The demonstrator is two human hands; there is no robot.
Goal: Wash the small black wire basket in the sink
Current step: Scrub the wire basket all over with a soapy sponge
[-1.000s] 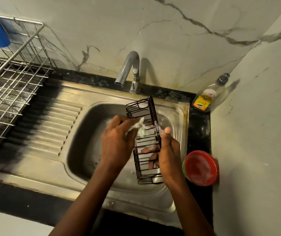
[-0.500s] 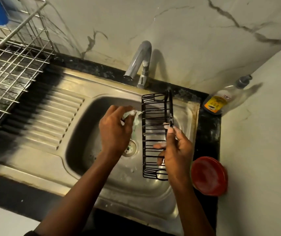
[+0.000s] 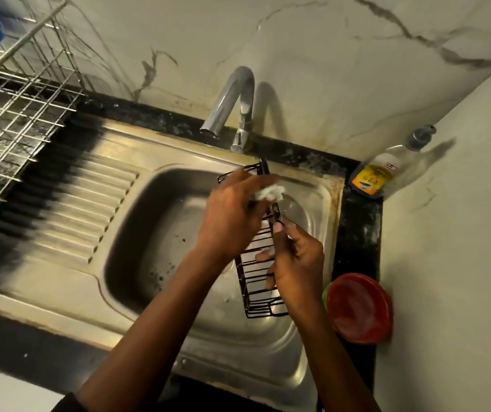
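The basket (image 3: 257, 275), small, black and made of wire, hangs over the right half of the sink (image 3: 137, 251), tilted so its long side runs from near the tap (image 3: 232, 105) down toward you. Your right hand (image 3: 293, 263) has its fingers curled closed around the basket's right rim near the middle, thumb pointing up along the wire. Your left hand (image 3: 232, 215) is closed on a pale soapy scrub pad (image 3: 269, 193) and presses it against the basket's upper end, hiding part of the frame. The soap bottle (image 3: 387, 168) stands in the corner behind the sink. A red bowl (image 3: 360, 307) sits on the dark counter just right of the sink, near your right wrist. A wire dish rack (image 3: 15, 114) is at the far left.
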